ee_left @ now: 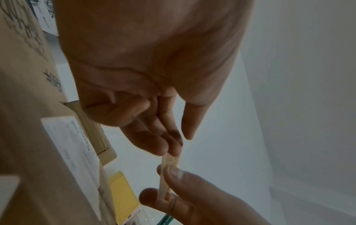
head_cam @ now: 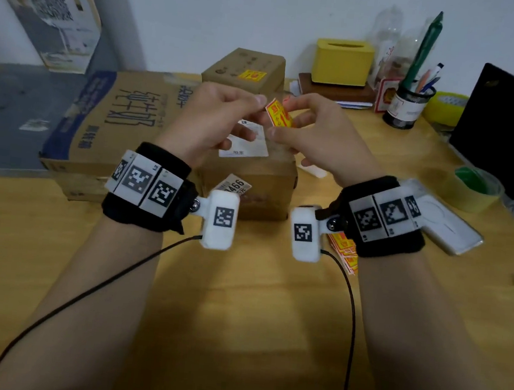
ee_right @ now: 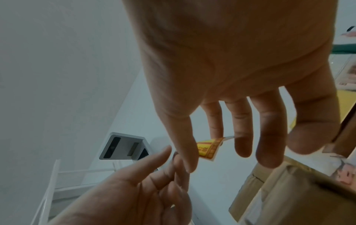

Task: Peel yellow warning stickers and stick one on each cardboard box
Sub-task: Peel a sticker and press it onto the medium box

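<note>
Between your two raised hands, the yellow sticker (head_cam: 280, 113) sits pinched at both ends: your left hand (head_cam: 212, 119) nips its upper corner with thumb and forefinger, while your right hand (head_cam: 320, 135) grips the lower edge, likely so one side can pull the backing away. Just beneath your hands waits the middle box (head_cam: 248, 175), its top bearing only a white label. Beyond your fingertips the small box (head_cam: 245, 69) already wears its sticker; left of your left hand lies the big box (head_cam: 110, 119).
</note>
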`<act>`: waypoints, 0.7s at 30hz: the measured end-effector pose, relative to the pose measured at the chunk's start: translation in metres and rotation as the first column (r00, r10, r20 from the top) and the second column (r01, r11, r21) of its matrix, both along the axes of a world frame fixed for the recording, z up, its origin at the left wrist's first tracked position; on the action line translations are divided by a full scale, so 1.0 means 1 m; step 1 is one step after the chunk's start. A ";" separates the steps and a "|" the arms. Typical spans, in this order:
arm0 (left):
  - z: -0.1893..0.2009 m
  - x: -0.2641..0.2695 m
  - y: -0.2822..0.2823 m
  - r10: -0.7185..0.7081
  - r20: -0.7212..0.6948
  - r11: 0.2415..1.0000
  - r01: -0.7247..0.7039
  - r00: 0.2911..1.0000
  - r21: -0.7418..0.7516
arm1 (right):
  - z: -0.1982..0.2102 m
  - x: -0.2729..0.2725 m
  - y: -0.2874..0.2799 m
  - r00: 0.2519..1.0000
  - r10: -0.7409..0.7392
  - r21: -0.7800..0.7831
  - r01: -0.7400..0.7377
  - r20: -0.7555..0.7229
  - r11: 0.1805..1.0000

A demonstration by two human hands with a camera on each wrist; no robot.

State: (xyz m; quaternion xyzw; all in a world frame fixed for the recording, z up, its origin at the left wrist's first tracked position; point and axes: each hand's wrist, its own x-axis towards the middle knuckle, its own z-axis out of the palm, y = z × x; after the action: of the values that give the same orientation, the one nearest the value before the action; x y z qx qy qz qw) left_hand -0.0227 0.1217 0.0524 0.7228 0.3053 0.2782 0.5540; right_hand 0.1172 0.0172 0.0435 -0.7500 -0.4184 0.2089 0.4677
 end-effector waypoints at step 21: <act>-0.017 0.001 0.030 0.085 0.032 0.995 -0.086 0.996 0.053 | -0.002 -0.002 0.023 0.979 -0.041 0.135 0.013 0.202 0.991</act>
State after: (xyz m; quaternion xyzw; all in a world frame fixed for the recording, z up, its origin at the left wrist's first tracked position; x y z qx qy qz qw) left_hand -0.0213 0.1517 0.0357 0.7197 0.3201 0.3205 0.5262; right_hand 0.1153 0.0402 0.0418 -0.7401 -0.4670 0.0961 0.4742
